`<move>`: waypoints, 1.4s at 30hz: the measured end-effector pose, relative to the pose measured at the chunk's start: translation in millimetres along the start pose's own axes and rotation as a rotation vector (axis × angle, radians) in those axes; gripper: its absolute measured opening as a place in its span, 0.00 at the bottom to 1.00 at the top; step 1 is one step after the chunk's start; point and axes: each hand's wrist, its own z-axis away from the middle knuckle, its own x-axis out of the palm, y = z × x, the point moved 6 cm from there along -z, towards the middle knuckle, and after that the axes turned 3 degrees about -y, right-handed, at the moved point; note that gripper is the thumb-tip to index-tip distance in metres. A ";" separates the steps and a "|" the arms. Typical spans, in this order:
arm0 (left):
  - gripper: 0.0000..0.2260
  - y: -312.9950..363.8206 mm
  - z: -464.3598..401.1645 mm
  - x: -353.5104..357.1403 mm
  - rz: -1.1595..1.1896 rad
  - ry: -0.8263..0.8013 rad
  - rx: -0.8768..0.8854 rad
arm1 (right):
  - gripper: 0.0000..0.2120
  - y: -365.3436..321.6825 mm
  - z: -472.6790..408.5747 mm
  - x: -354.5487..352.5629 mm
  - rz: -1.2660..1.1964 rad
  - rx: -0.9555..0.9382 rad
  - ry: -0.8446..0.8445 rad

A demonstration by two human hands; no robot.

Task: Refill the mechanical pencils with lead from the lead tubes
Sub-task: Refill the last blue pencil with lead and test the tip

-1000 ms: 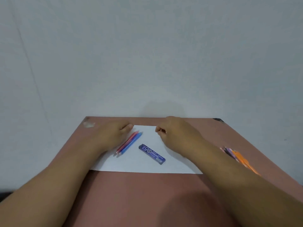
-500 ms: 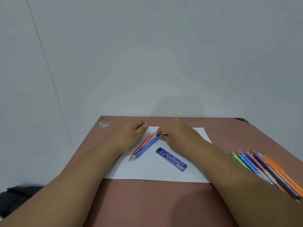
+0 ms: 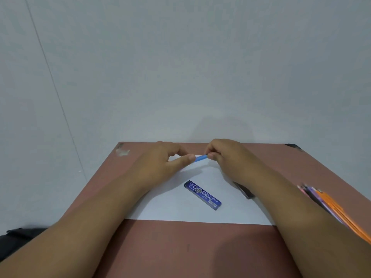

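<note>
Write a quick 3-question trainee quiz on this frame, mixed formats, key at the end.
1. True or false: the blue lead tube lies on the white paper, and no hand touches it.
2. Multiple choice: what holds the blue pencil? A) the left hand alone; B) the right hand alone; C) both hands, one at each end; D) nothing, it lies on the table.
3. Fill in: the bunch of spare pencils lies at the table's ___ edge, partly hidden by the right forearm.

Key: 1 true; 2 C; 3 right.
</note>
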 end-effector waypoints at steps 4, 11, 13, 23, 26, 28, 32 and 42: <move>0.04 2.8 -4.4 -3.1 -0.122 0.102 0.087 | 0.06 -1.1 3.9 -0.6 -0.128 0.026 0.059; 0.04 -7.8 -6.4 -1.7 -0.033 0.117 0.004 | 0.03 -1.1 8.1 0.3 -0.581 0.130 0.179; 0.04 -9.2 -6.4 -0.3 -0.013 0.114 -0.007 | 0.03 0.6 7.7 1.7 -0.651 0.156 0.188; 0.07 -8.1 -8.6 1.3 -0.014 0.102 0.001 | 0.06 4.4 9.8 -0.5 -0.665 0.203 0.240; 0.09 -8.9 -7.7 -2.0 -0.035 0.115 0.003 | 0.05 11.3 8.6 -5.6 -0.630 0.220 0.270; 0.07 -11.0 -8.1 -4.4 -0.045 0.133 -0.008 | 0.05 16.6 7.4 -9.1 -0.526 0.205 0.280; 0.07 -13.6 -7.6 -7.4 -0.036 0.160 -0.032 | 0.07 14.6 2.4 -6.9 -0.154 0.105 0.188; 0.06 -14.2 -6.6 -8.3 -0.024 0.143 -0.044 | 0.14 15.3 -1.2 11.3 0.107 0.102 0.040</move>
